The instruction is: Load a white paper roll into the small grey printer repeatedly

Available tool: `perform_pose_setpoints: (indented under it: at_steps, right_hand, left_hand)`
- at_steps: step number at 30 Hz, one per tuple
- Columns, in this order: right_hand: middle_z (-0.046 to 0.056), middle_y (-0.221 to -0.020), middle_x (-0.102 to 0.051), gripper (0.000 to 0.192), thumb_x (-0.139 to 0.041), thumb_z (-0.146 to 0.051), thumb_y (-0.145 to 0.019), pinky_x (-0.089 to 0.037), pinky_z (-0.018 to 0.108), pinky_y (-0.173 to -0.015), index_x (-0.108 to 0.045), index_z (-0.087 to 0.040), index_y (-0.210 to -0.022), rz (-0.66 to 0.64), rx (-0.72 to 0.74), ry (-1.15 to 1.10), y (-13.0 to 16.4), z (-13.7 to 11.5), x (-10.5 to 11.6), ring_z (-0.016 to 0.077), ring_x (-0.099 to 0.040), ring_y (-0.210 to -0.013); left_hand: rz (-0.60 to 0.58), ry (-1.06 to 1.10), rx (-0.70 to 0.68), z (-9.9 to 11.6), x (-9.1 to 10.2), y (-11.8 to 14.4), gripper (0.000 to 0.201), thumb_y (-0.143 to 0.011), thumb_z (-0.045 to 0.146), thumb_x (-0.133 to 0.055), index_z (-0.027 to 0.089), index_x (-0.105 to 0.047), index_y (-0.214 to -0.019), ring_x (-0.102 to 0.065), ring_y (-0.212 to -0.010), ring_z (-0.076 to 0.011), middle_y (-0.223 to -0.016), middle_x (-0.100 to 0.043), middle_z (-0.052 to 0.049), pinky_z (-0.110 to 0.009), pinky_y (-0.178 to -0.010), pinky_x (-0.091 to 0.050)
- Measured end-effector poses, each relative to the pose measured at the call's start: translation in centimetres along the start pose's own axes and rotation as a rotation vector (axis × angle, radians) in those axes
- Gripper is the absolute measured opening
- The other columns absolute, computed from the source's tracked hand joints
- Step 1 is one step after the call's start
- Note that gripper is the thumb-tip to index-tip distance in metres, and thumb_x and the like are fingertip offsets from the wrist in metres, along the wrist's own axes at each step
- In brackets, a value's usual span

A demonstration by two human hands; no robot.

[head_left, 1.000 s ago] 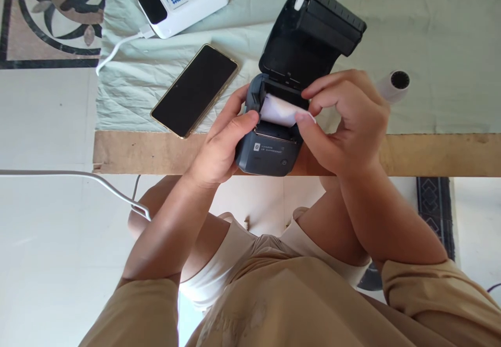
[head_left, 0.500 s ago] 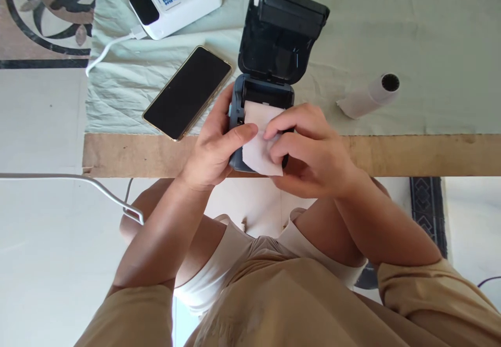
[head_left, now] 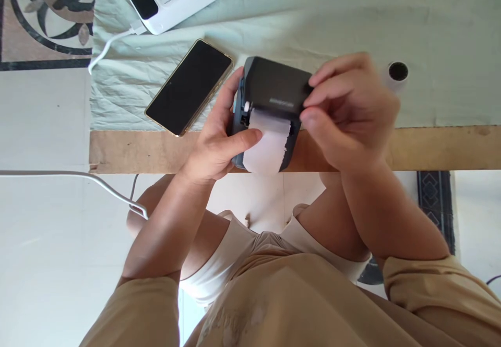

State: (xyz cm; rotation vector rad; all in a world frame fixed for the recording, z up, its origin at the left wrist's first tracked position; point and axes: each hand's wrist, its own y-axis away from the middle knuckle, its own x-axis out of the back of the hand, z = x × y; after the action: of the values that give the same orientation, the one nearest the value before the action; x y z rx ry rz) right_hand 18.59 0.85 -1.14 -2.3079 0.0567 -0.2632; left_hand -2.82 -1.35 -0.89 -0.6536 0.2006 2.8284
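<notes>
My left hand point(head_left: 219, 138) grips a small dark portable printer point(head_left: 239, 138) from its left side, with the thumb pressed on the white paper point(head_left: 266, 151). That paper hangs out over the front of the printer and has a ragged right edge. The black printer lid point(head_left: 277, 83) is swung most of the way down over the paper compartment and hides the inside. At the lid's right edge, the fingertips and thumb of my right hand point(head_left: 352, 109) hold its corner; this hand is slightly blurred.
A black phone point(head_left: 190, 86) lies left of the printer on the green cloth point(head_left: 442, 34). Behind it is a white power bank point(head_left: 183, 2) with a white cable point(head_left: 113, 44). A paper tube point(head_left: 397, 73) sits beyond my right hand. The bare wooden table edge point(head_left: 144, 151) runs in front.
The printer lid has swung from standing open down over the compartment. My right hand has left the paper and moved up and right to the lid's edge. My left hand keeps its grip.
</notes>
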Motion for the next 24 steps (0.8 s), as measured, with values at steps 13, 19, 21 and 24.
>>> perform_pose_setpoints:
  at_steps: [13,19,21,24]
  right_hand:
    - [0.009,-0.150,-0.063,0.078,-0.072,-0.070,-0.095,-0.066,0.047,-0.103,-0.039,-0.031,-0.155,-0.486,-0.449,-0.095,0.6,-1.6,0.2,0.0257,-0.068,-0.124]
    - [0.005,-0.128,-0.067,0.081,-0.070,-0.083,-0.095,-0.061,0.037,-0.083,-0.040,-0.035,-0.154,-0.485,-0.488,-0.121,1.1,-0.6,0.1,0.0198,-0.066,-0.106]
    - [0.004,-0.128,-0.066,0.084,-0.068,-0.087,-0.093,-0.062,0.037,-0.082,-0.040,-0.036,-0.154,-0.480,-0.485,-0.109,1.2,-0.5,0.1,0.0205,-0.067,-0.107]
    - [0.005,-0.132,-0.067,0.089,-0.064,-0.093,-0.091,-0.065,0.040,-0.084,-0.041,-0.036,-0.155,-0.477,-0.488,-0.061,1.3,-0.6,0.0,0.0231,-0.070,-0.111]
  left_hand:
    - [-0.185,-0.108,-0.237,-3.3,3.4,-1.8,0.059,-0.092,0.063,-0.083,0.027,-0.073,-0.138,-0.077,-0.091,-0.0290,-0.103,-0.075,-0.009,-0.035,-0.066,-0.056]
    - [-0.143,-0.149,-0.133,-2.3,2.6,-1.0,0.061,-0.091,0.065,-0.083,0.025,-0.075,-0.137,-0.073,-0.083,-0.0271,-0.101,-0.075,-0.010,-0.034,-0.063,-0.052]
    - [-0.115,-0.156,-0.099,-2.1,2.5,-1.0,0.059,-0.090,0.063,-0.085,0.026,-0.075,-0.135,-0.075,-0.088,-0.0300,-0.102,-0.076,-0.011,-0.035,-0.065,-0.053]
    - [-0.105,-0.141,-0.083,-2.1,2.3,-1.1,0.056,-0.089,0.060,-0.086,0.027,-0.076,-0.133,-0.076,-0.092,-0.0317,-0.106,-0.078,-0.011,-0.036,-0.065,-0.054]
